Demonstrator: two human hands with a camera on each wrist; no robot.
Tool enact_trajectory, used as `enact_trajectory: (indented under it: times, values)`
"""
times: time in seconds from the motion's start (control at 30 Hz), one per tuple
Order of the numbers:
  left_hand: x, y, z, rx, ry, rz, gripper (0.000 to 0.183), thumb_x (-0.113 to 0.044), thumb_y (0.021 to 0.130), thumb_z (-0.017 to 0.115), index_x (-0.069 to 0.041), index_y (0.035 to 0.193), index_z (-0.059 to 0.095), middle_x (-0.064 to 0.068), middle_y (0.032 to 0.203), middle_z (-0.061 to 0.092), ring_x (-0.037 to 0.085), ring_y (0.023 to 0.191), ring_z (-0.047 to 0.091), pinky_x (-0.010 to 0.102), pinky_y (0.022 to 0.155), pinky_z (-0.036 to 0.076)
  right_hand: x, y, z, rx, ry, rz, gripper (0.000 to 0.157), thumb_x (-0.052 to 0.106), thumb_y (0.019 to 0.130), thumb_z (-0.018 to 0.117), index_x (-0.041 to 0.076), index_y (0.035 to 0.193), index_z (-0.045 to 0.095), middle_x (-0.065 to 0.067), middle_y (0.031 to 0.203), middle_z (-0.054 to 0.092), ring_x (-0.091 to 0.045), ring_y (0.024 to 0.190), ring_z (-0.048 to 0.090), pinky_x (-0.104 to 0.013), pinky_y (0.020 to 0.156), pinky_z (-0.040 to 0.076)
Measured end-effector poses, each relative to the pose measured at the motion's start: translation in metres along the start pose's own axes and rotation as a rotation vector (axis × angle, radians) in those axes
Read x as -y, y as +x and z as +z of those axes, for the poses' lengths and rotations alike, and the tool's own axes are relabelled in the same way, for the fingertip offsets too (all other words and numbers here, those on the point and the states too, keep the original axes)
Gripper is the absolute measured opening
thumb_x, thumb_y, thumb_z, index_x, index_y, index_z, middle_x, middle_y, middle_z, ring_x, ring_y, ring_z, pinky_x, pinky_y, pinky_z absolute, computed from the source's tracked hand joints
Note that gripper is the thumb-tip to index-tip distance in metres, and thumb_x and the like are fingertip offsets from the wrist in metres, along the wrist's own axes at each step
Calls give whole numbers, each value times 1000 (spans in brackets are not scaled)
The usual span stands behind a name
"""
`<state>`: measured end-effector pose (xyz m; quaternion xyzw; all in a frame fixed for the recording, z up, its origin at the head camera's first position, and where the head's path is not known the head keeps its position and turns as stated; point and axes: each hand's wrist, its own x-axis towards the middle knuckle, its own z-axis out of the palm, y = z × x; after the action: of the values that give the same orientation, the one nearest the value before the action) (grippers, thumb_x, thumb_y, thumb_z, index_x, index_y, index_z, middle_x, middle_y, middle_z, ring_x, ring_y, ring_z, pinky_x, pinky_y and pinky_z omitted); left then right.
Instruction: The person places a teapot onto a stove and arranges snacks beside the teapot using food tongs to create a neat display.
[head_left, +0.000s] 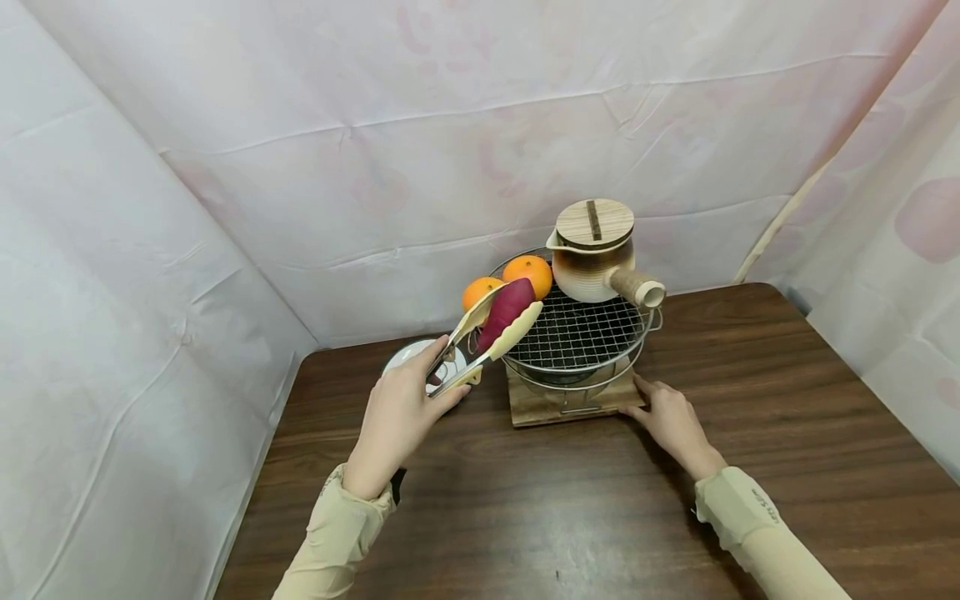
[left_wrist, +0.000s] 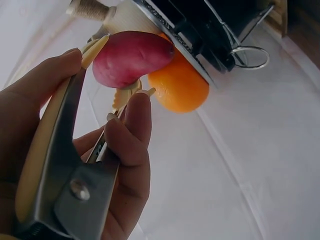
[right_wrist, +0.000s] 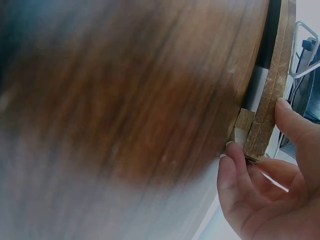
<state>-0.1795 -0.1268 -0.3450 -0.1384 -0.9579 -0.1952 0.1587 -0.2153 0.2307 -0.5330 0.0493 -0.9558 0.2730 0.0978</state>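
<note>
My left hand (head_left: 401, 408) grips metal tongs (left_wrist: 60, 130) with cream scalloped tips. Between those tips is a purple sweet potato (head_left: 508, 312), held over the left side of the round wire grill (head_left: 581, 333). In the left wrist view the sweet potato overlaps an orange (left_wrist: 179, 85). My right hand (head_left: 672, 421) holds the near right corner of the wooden board (head_left: 540, 410) under the grill. In the right wrist view the thumb lies on the upper side of the board (right_wrist: 272, 90), with the other fingers at its underside.
On the grill stand a lidded teapot (head_left: 588, 271) with its side handle pointing right, and two oranges (head_left: 527, 277) at the left. A white plate (head_left: 405, 354) sits on the dark wooden table (head_left: 525, 508), partly hidden by my left hand. Pale curtains (head_left: 420, 183) hang behind.
</note>
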Motion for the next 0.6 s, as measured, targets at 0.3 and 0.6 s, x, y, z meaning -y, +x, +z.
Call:
enact_trajectory:
  times: [0.3,0.6]
  values:
    - [-5,2,4,-23,12,55,65,-37,77,80,-16,135,57,5,114,72,21,92,67,42,78,53,1,-1,-1,-7,-2,-4,66,29,84,74,-9,133,52,-31,121,61,-48,109,60,-58,84,49]
    - [-9,4,7,-3,17,53,70,-38,75,81,-15,136,56,2,95,72,13,71,57,33,66,48,1,0,-1,-3,5,3,65,29,84,73,-8,133,52,-31,123,60,-48,111,59,-58,85,48]
